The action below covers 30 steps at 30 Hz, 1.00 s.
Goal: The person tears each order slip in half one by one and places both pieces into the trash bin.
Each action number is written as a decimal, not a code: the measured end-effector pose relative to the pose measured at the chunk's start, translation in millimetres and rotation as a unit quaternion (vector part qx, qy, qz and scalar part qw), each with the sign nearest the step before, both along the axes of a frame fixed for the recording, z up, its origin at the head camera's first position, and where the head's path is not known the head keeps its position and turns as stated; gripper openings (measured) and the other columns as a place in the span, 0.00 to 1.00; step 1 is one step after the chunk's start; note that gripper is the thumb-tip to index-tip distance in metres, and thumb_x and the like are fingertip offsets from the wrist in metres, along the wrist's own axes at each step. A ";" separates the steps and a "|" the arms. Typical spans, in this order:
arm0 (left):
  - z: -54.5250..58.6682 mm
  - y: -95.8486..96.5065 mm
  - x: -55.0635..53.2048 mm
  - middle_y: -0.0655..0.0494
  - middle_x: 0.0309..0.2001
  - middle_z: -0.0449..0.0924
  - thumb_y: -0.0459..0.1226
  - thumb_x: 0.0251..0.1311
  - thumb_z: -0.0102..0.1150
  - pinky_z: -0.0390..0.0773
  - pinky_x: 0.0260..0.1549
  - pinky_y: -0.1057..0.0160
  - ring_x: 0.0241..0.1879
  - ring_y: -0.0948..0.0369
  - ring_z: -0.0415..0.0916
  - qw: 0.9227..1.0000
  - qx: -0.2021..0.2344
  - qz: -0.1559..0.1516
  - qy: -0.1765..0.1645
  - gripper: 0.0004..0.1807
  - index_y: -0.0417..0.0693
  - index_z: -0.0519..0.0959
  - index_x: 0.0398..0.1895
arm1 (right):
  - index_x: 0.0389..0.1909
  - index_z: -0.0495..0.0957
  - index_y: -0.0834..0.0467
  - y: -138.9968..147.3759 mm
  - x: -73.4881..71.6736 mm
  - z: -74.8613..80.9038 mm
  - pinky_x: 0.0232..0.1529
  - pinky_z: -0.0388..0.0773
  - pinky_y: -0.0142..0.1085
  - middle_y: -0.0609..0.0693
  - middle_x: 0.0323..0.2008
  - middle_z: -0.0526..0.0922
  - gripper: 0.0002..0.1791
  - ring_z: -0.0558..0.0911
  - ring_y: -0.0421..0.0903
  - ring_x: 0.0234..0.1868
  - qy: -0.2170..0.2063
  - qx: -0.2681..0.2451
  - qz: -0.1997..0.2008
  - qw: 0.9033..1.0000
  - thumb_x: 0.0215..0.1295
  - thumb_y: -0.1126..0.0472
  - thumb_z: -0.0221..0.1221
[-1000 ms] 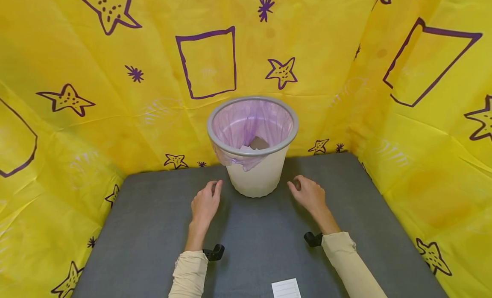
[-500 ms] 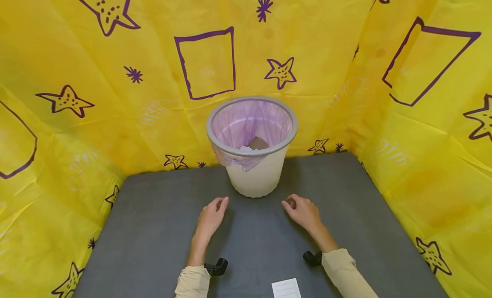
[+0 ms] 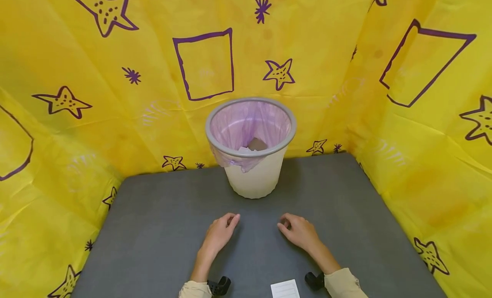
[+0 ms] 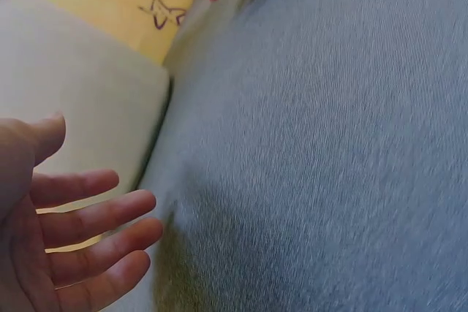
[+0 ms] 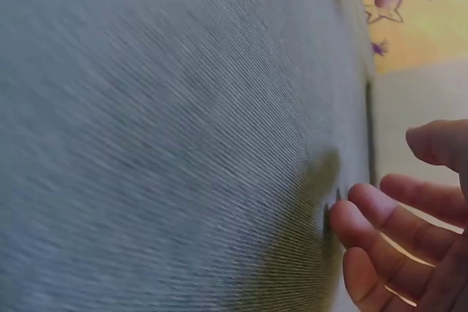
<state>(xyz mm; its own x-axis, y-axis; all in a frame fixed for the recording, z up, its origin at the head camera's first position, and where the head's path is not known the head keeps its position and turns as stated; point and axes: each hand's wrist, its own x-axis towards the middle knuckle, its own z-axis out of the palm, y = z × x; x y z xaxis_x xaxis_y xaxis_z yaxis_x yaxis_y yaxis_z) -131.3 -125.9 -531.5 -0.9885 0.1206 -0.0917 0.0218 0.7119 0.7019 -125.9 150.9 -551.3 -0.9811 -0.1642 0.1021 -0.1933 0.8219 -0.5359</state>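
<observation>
A cream waste bin [image 3: 253, 178] with a grey rim stands upright at the back of the dark grey table. Its purple liner bag [image 3: 265, 118] folds over the rim, and a brown piece [image 3: 257, 144] and some white scraps lie inside. In front of the bin, to its left, my left hand [image 3: 220, 233] hovers with loosely bent fingers and holds nothing. My right hand [image 3: 300, 233] mirrors it on the right side, holding nothing. Both wrist views show the fingers apart and relaxed, with the bin wall [image 4: 73, 78] beyond. Neither hand touches the bin.
A white lined card [image 3: 285, 289] lies at the table's near edge, between the wrists. Yellow cloth [image 3: 153, 76] with purple drawings surrounds the grey table [image 3: 161, 212] at the back and sides. Black wrist cameras [image 3: 220, 285] are strapped to the arms.
Both hands have drawn back from beside the bin toward the near edge and come closer together. The bin and the card stay in place; the head view shifts slightly.
</observation>
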 end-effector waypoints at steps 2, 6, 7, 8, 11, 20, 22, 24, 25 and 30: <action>1.4 2.1 2.6 0.57 0.43 0.85 0.58 0.70 0.44 0.77 0.37 0.57 0.39 0.60 0.81 1.000 0.001 -0.008 0.002 0.24 0.53 0.80 0.51 | 0.36 0.83 0.49 -2.5 2.5 -0.2 0.23 0.68 0.29 0.35 0.23 0.78 0.07 0.73 0.32 0.22 0.006 -0.006 0.002 1.000 0.59 0.52 0.65; 5.4 8.3 3.6 0.57 0.44 0.85 0.57 0.70 0.44 0.78 0.39 0.55 0.42 0.58 0.82 1.000 -0.007 -0.014 0.006 0.23 0.54 0.80 0.52 | 0.36 0.83 0.49 -3.6 1.9 2.6 0.23 0.68 0.29 0.35 0.23 0.78 0.07 0.74 0.33 0.22 0.017 -0.009 0.005 1.000 0.59 0.52 0.66; 5.9 11.3 4.8 0.57 0.44 0.85 0.57 0.70 0.44 0.78 0.39 0.55 0.42 0.58 0.82 1.000 -0.011 -0.017 0.008 0.23 0.54 0.80 0.51 | 0.36 0.83 0.49 -3.3 2.9 3.5 0.23 0.68 0.29 0.35 0.23 0.78 0.07 0.74 0.32 0.23 0.020 -0.006 0.006 1.000 0.58 0.52 0.66; 6.1 14.6 6.4 0.57 0.44 0.85 0.56 0.70 0.44 0.78 0.39 0.55 0.42 0.58 0.82 1.000 -0.016 -0.021 0.010 0.23 0.54 0.81 0.51 | 0.36 0.83 0.49 -3.2 4.8 3.4 0.23 0.68 0.29 0.34 0.23 0.78 0.08 0.74 0.32 0.23 0.025 -0.003 0.009 1.000 0.58 0.52 0.66; 3.8 25.1 15.0 0.60 0.42 0.86 0.57 0.70 0.45 0.78 0.37 0.57 0.40 0.60 0.82 0.998 -0.029 -0.052 0.011 0.22 0.55 0.81 0.50 | 0.36 0.82 0.49 -2.9 14.7 2.2 0.24 0.68 0.28 0.34 0.24 0.77 0.08 0.72 0.30 0.23 0.024 0.001 0.029 0.999 0.58 0.52 0.66; -0.5 40.5 36.9 0.63 0.38 0.85 0.55 0.68 0.49 0.77 0.33 0.62 0.36 0.65 0.81 0.992 -0.054 -0.118 0.004 0.18 0.56 0.83 0.44 | 0.37 0.81 0.50 -6.4 39.8 1.2 0.23 0.66 0.26 0.35 0.26 0.78 0.09 0.69 0.27 0.22 0.002 -0.010 0.074 0.997 0.59 0.52 0.65; 0.8 42.8 38.8 0.64 0.37 0.85 0.55 0.68 0.49 0.77 0.33 0.62 0.35 0.65 0.80 0.991 -0.058 -0.121 0.010 0.18 0.57 0.83 0.43 | 0.37 0.82 0.51 -7.2 41.4 2.5 0.23 0.67 0.26 0.35 0.26 0.78 0.09 0.70 0.27 0.23 0.014 -0.010 0.079 0.997 0.59 0.52 0.65; 1.8 46.1 42.1 0.65 0.38 0.85 0.55 0.68 0.49 0.76 0.33 0.63 0.35 0.66 0.80 0.989 -0.061 -0.132 0.010 0.17 0.58 0.83 0.43 | 0.37 0.82 0.51 -6.8 45.0 4.2 0.24 0.67 0.26 0.36 0.26 0.78 0.09 0.70 0.27 0.23 0.017 -0.010 0.090 0.996 0.58 0.53 0.66; 2.3 48.0 44.5 0.65 0.37 0.84 0.55 0.68 0.49 0.76 0.32 0.63 0.35 0.67 0.79 0.988 -0.061 -0.139 0.008 0.17 0.58 0.83 0.43 | 0.37 0.82 0.51 -6.1 47.6 5.0 0.24 0.67 0.26 0.36 0.26 0.78 0.09 0.71 0.28 0.24 0.016 -0.007 0.097 0.995 0.59 0.53 0.66; 1.0 55.7 61.3 0.68 0.33 0.81 0.56 0.66 0.52 0.73 0.28 0.67 0.31 0.72 0.74 0.980 -0.079 -0.184 0.016 0.16 0.58 0.82 0.40 | 0.40 0.81 0.50 0.6 68.1 10.0 0.25 0.67 0.28 0.38 0.30 0.77 0.13 0.71 0.29 0.26 -0.020 0.032 0.137 0.990 0.59 0.47 0.65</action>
<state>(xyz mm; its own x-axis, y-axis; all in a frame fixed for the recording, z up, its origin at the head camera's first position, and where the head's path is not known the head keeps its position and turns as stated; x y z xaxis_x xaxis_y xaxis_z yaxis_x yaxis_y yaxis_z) -70.0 -70.2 -530.5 -0.8833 0.4562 -0.1080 0.3177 0.7519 0.5777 -57.9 151.5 -541.3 -0.9022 -0.4291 0.0441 -0.3925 0.7740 -0.4968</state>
